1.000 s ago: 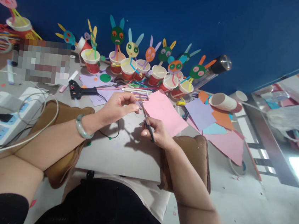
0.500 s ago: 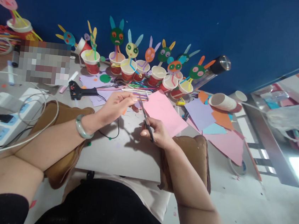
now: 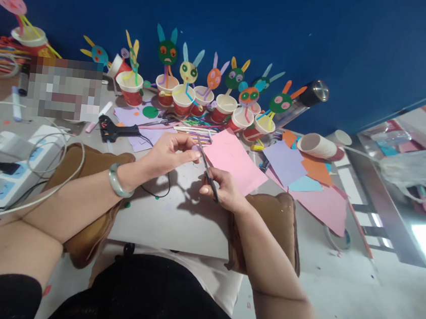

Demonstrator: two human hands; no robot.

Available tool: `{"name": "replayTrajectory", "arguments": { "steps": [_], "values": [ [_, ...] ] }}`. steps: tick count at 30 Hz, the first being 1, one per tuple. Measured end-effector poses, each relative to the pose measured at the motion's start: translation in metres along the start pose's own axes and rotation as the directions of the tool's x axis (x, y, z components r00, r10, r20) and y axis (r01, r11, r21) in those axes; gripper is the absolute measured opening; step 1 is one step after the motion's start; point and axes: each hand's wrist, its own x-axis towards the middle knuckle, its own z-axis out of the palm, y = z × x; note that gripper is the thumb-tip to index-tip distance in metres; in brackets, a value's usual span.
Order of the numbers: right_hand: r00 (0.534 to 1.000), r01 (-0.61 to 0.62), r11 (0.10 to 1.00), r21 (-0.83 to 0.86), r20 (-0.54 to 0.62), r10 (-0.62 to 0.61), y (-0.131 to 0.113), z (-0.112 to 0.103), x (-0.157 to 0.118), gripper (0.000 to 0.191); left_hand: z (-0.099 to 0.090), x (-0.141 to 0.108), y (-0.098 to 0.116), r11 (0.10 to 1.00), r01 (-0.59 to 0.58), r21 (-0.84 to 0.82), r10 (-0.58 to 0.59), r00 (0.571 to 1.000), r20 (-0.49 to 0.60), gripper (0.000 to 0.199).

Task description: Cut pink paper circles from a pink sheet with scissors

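Inside white tabletop [image 3: 182, 230] edges, our right hand [image 3: 225, 189] is clasping black-handled scissors [image 3: 207, 167], whose slip may nick our left hand [image 3: 171, 152] pinching purple paper [image 3: 196, 148].

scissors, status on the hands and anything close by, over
Right hand holding scissors. Left hand pinching a small purplish piece, mostly hidden, near the scissors. Pink sheet right of the scissors, glue gun left of left hand.

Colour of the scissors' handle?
Black handle; best seen in the head view.
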Motion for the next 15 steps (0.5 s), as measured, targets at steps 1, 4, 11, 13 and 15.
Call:
{"name": "replayTrajectory", "arguments": {
  "steps": [1,4,11,13,15],
  "values": [
    [1.000,-0.001,1.000,0.004,0.000,0.001,0.0004,0.0000,0.0000,0.067,0.0001,0.0000,0.0004,1.000,0.004,-0.002,-0.004,1.000,-0.003,0.017],
    [1.000,-0.003,1.000,0.006,-0.004,0.003,0.0017,-0.0005,-0.0002,0.067,0.0007,-0.0001,0.0014,1.000,0.012,-0.006,-0.012,1.000,-0.012,0.016],
    [1.000,-0.001,1.000,0.002,-0.009,0.001,0.0038,-0.0010,-0.0001,0.066,0.0007,-0.0002,0.0002,0.999,0.017,-0.047,-0.019,0.999,-0.026,0.013],
    [1.000,-0.003,1.000,0.006,-0.009,0.003,0.0037,-0.0008,0.0000,0.066,0.0003,-0.0002,-0.0005,0.998,0.021,-0.054,-0.022,0.999,-0.026,0.014],
    [1.000,-0.004,1.000,0.003,-0.011,0.004,0.0032,-0.0009,-0.0002,0.066,0.0000,-0.0003,-0.0007,0.998,0.023,-0.054,-0.025,0.999,-0.024,0.015]
  ]
}}
